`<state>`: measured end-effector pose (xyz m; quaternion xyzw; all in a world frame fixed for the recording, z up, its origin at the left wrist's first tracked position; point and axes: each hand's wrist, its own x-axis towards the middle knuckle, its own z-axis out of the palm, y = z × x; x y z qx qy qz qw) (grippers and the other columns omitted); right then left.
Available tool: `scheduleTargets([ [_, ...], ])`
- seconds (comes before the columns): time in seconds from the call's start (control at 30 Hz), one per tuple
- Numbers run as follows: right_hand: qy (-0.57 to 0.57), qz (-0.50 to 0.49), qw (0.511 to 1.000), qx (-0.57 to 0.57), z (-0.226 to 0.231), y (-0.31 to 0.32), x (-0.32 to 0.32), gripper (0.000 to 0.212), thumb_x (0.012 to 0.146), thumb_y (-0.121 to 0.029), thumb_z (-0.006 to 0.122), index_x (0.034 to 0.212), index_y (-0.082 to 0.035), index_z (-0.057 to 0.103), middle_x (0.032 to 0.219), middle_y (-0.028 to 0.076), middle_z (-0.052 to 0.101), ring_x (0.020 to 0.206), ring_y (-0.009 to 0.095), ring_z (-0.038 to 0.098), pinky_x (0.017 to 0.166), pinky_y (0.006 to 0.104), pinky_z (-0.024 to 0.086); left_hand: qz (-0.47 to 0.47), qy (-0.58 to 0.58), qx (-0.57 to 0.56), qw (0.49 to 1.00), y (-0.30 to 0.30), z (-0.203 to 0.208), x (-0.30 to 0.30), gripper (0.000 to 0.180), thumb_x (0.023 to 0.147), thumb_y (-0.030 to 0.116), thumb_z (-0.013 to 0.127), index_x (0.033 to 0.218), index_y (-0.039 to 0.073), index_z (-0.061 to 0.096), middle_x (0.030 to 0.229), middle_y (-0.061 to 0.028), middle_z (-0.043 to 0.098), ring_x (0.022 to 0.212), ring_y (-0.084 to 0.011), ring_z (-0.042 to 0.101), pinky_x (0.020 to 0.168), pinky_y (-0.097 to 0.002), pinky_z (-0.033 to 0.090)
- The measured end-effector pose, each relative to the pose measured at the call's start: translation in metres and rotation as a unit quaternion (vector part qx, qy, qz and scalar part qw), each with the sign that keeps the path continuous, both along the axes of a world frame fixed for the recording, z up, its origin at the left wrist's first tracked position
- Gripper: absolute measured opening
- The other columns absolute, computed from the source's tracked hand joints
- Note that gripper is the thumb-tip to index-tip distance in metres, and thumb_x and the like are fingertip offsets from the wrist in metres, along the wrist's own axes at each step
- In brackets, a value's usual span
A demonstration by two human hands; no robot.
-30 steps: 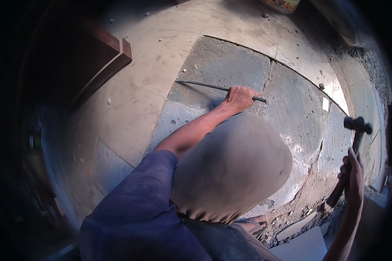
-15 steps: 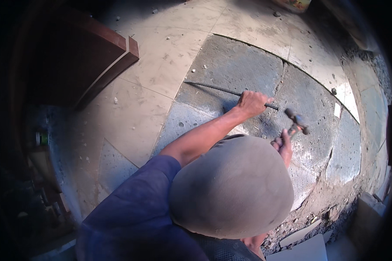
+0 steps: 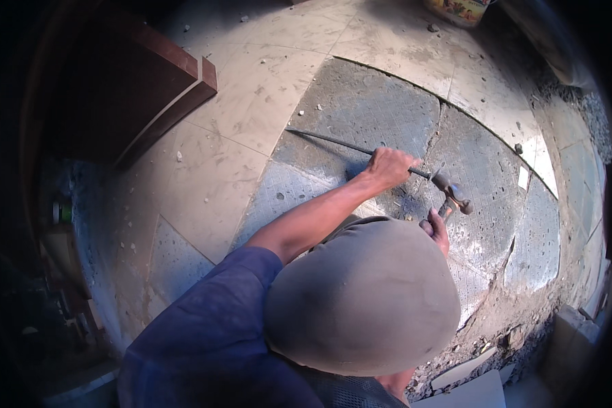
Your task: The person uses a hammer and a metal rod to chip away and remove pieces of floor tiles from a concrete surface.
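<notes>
My left hand (image 3: 391, 167) is closed around a long, thin metal chisel (image 3: 330, 141) near its right end. The chisel slants low over a rough grey patch of floor (image 3: 377, 95), its far tip against the edge of a beige tile (image 3: 241, 102). In my right hand (image 3: 438, 228) is a hammer (image 3: 451, 193), gripped by its handle. The hammer's head is at the chisel's right end and looks to be touching it. A brown cap (image 3: 364, 299) hides most of my right forearm.
A dark brown wooden piece (image 3: 177, 61) stands at the upper left. A printed bucket (image 3: 459, 10) is at the far edge. Loose tile pieces (image 3: 469, 391) and rubble (image 3: 513, 336) lie at the lower right. Small chips are scattered over the tiles.
The hammer has moved left, its head coming from a short gap away to the chisel's end. My left hand and the chisel have barely shifted.
</notes>
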<state>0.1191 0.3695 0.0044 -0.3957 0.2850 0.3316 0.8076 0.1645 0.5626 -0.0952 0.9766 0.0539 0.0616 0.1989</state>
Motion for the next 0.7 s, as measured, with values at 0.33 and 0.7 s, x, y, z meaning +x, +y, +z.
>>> scheduleTargets([
  [0.33,-0.128,-0.288,0.940,-0.134,0.000,-0.047,0.027,0.011,0.104,-0.017,0.044,0.103,-0.006,0.042,0.060,-0.006,0.035,0.045,0.003,0.036,0.034,0.0198,0.036,-0.015,-0.031,-0.016,0.999,-0.002,-0.004,0.001,0.021,0.091,0.020,0.062,0.078,0.007,0.073,0.063,-0.0144,0.066,0.054,-0.0274,0.065,0.050,-0.0420,0.048],
  [0.7,-0.081,-0.135,0.984,-0.085,-0.012,-0.057,0.023,0.015,0.096,-0.013,0.060,0.094,-0.010,0.045,0.061,-0.007,0.038,0.044,0.002,0.034,0.034,0.0179,0.034,0.017,-0.059,-0.050,0.997,0.000,0.000,0.000,0.027,0.092,0.025,0.063,0.076,0.005,0.071,0.066,-0.0163,0.066,0.059,-0.0322,0.065,0.058,-0.0465,0.047],
])
